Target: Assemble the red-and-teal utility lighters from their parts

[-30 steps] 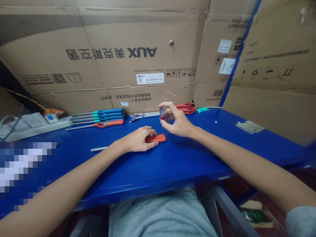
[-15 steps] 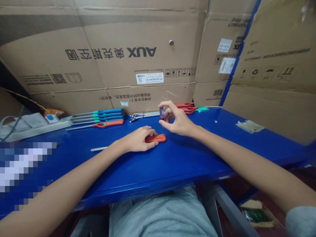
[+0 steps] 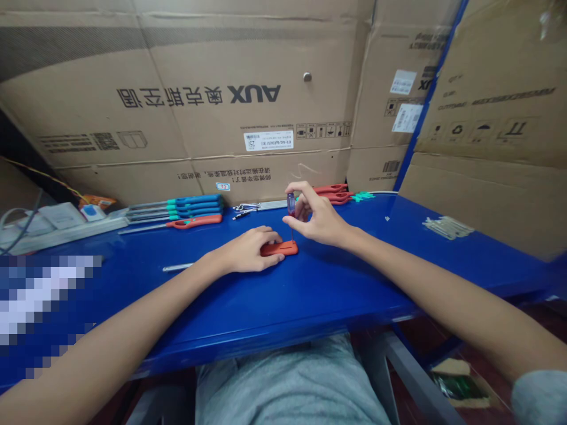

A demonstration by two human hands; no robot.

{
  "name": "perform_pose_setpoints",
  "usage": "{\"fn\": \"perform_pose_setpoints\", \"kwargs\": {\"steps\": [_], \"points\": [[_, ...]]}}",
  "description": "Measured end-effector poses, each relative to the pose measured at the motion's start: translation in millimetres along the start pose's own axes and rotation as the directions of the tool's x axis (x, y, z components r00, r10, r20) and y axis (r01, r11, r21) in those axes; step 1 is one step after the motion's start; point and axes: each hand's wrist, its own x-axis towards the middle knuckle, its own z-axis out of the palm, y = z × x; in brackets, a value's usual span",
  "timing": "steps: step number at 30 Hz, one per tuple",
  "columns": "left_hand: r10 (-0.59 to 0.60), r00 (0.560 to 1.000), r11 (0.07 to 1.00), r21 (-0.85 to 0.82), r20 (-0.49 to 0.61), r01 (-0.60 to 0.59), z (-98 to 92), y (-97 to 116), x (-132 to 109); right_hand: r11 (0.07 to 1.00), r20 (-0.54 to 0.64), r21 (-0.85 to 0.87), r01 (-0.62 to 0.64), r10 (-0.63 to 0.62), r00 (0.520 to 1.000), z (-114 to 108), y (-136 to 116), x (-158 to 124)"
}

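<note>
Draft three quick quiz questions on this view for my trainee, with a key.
1. What holds the screwdriver? A) the left hand, B) the right hand, C) neither of the hands.
2. True or false: the screwdriver lies flat on the table.
3. Fill in: in the picture, the blue-handled tools lie to the ____ of the screwdriver.

Key:
1. B, the right hand.
2. False: it stands roughly upright, tip at the orange handle.
3. Left.

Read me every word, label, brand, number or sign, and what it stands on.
"AUX 奥克斯空调": back cardboard, upside down.
Umbrella, recycling sign, arrows: right cardboard; lettering there too blurred.
White labels, blue-edged sticker: too small to read surely.
Other print: too small or blurred.
</note>
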Motion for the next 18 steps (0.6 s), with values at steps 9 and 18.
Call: {"fn": "perform_pose_setpoints", "kwargs": {"steps": [9,18], "points": [[-0.007,0.998,1.0,0.004,0.06,0.007,-4.7,-4,5,0.975,-0.222,0.128,-0.18,0.205,0.953,-11,14,14],[0.039,0.991,0.999,-0.006,0.128,-0.038,-21.8,-19,29,0.711,0.171,0.289,-0.641,0.62,0.766,-6,33,-8]]}}
